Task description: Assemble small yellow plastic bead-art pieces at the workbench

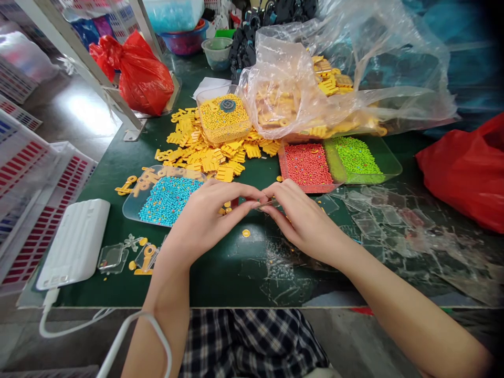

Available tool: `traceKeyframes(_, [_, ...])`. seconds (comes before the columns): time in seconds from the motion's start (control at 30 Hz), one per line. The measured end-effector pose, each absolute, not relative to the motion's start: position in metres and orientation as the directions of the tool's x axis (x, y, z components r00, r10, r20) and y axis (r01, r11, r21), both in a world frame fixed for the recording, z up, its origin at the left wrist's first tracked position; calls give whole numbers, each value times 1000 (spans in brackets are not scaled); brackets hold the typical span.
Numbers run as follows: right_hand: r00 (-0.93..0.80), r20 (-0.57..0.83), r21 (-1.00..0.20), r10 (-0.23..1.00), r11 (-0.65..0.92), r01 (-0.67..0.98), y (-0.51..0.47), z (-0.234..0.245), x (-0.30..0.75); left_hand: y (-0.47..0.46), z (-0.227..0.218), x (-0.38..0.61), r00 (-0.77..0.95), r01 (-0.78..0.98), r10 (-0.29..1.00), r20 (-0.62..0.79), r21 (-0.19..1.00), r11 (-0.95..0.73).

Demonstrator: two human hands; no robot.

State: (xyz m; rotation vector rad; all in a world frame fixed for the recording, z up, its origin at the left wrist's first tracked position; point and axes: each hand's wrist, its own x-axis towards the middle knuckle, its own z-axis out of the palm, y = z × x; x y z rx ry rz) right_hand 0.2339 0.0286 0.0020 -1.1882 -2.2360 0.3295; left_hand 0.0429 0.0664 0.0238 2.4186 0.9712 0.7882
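Observation:
My right hand (303,223) pinches a thin clear plastic piece (266,205) between its fingertips. My left hand (208,223) is curled, its fingertips reaching that piece, and whatever it may hold is hidden. Just left of my left hand lies a shallow tray of blue beads (169,199). A small yellow disc (246,233) rests on the table below my hands. Flat yellow plastic pieces (208,155) lie heaped beyond them, around a clear box of yellow beads (224,118).
Trays of red beads (307,164) and green beads (356,156) sit beyond my right hand. A clear plastic bag (315,89) holds more yellow pieces. Clear offcuts (378,223) cover the dark green table (220,283) on the right. A white power bank (73,244) lies left, with a cable over the near edge.

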Motion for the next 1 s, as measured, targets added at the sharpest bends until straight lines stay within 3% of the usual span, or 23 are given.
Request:
traceKeyframes(0.23, [-420, 412, -470, 809, 583, 662, 28, 2, 233, 65, 24, 41, 568, 471, 731, 378, 579, -666])
traceKeyframes(0.5, [-322, 512, -515, 797, 584, 627, 30, 3, 236, 67, 22, 38, 445, 580, 823, 353, 586, -566])
traceKeyframes(0.67, [-364, 488, -534, 793, 601, 594, 29, 4, 235, 71, 18, 38, 377, 660, 859, 346, 550, -511])
traceKeyframes(1.0, [-328, 394, -655, 859, 512, 556, 27, 4, 235, 65, 21, 44, 368, 587, 830, 420, 587, -558])
